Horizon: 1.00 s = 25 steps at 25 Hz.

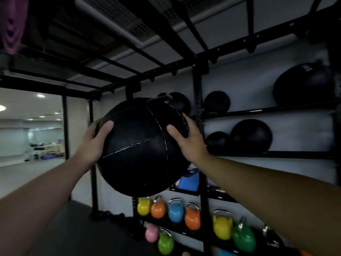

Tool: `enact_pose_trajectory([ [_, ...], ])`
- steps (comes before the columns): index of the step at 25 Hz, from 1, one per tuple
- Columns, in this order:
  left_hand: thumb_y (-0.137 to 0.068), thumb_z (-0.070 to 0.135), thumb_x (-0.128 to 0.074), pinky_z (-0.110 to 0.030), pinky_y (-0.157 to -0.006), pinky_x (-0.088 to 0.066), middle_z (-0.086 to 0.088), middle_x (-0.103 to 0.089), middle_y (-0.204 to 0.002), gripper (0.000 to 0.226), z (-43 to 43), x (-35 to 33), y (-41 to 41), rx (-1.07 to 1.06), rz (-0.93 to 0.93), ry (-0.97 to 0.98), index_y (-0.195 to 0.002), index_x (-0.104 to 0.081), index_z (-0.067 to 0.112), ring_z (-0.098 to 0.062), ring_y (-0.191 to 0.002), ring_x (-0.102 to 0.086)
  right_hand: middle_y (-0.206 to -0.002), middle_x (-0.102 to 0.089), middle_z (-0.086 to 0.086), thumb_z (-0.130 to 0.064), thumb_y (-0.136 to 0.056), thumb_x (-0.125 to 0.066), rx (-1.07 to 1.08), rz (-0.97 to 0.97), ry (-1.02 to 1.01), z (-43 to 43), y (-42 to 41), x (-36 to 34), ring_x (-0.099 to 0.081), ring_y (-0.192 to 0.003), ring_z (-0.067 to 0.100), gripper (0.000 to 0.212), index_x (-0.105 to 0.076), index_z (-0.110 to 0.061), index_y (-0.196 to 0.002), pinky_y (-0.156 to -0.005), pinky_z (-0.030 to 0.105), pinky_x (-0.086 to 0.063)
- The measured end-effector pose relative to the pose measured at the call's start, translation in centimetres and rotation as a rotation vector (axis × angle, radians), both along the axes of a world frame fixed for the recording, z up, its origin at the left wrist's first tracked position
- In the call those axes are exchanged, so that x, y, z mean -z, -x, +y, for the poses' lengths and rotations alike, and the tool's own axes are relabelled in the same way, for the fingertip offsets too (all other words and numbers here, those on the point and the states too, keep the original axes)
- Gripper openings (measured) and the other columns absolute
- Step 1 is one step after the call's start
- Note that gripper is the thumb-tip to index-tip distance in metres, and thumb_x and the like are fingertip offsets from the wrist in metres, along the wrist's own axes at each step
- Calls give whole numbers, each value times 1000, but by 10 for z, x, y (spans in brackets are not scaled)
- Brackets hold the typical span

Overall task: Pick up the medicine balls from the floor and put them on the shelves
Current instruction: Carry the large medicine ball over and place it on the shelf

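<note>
Left hand (92,145) and right hand (190,143) fingertips out of sight behind medicine ball (136,150)

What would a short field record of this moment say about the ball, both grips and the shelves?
held item: black medicine ball, raised in mid-air
left grip: holds its left side, thumb on front
right grip: holds its right side
shelves: several black balls already stored
below: coloured kettlebells
task stage: held ball not yet shelved
</note>
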State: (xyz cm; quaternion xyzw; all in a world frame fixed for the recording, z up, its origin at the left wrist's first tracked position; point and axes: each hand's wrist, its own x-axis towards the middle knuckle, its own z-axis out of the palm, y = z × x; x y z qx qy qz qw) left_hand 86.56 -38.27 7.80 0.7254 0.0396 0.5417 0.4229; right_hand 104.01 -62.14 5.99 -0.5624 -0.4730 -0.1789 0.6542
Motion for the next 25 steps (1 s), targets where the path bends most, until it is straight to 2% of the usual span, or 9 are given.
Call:
enact_pose_trajectory([
  [2,-68,81,-65,-47,-112,-49,-1,-71,-129,82,7,4,-62,102,7,3,-132,-66,29,-17,-117,-67,-147,-56,-1,-93,-60,-67,89,17,24,-7,-43,3,-55,-133,11,114,-45,-33,-154,-114,35,-44],
  [4,-70,83,-67,-51,-112,-50,-8,-70,-132,91,21,7,-121,195,29,-28,-138,-64,22,-24,-120,-67,-147,-56,-1,-91,-62,-67,167,29,27,-7,-81,9,-54,-134,12,114,-43,-32,-156,-115,35,-43],
  [8,-59,96,-67,-51,-113,-49,-10,-68,-138,113,67,8,-216,308,38,-34,-145,-60,23,-29,-126,-65,-135,-62,-14,-84,-64,-69,292,17,-15,23,-140,12,-57,-118,-9,108,-44,-30,-155,-96,7,-42],
  [12,-63,87,-67,-35,-101,-51,-1,-70,-129,88,139,-4,-292,402,28,13,-133,-66,34,-21,-120,-66,-142,-57,-6,-82,-65,-69,368,17,5,90,-192,-2,-55,-129,7,115,-37,-26,-160,-98,8,-42],
  [15,-55,95,-69,-26,-90,-54,13,-70,-119,69,184,-18,-337,469,42,7,-111,-65,55,-3,-106,-69,-149,-53,-3,-83,-65,-68,431,31,13,133,-228,-10,-52,-134,13,115,-35,-28,-160,-108,23,-42],
  [18,-62,88,-67,-15,-78,-53,18,-69,-115,61,212,-20,-376,507,31,-21,-113,-66,53,13,-91,-68,-150,-53,-1,-81,-66,-66,466,33,8,161,-259,-15,-52,-134,14,113,-34,-28,-161,-104,20,-42],
  [20,-69,79,-66,-12,-75,-52,17,-70,-113,63,227,-18,-397,517,12,-3,-120,-65,42,12,-91,-69,-151,-52,1,-83,-66,-66,481,40,23,178,-274,-17,-52,-135,17,114,-34,-29,-161,-111,31,-43],
  [22,-71,78,-64,-11,-74,-52,16,-72,-111,59,233,-21,-415,519,0,-9,-117,-66,41,10,-93,-70,-152,-50,2,-84,-66,-66,509,38,21,186,-288,-18,-51,-137,19,114,-33,-30,-161,-116,41,-42],
  [25,-67,84,-60,-28,-98,-52,3,-69,-129,87,232,-22,-445,517,23,-43,-137,-62,31,-7,-114,-68,-151,-51,2,-86,-65,-67,554,23,13,180,-313,-19,-52,-136,20,114,-35,-31,-159,-115,45,-43],
])
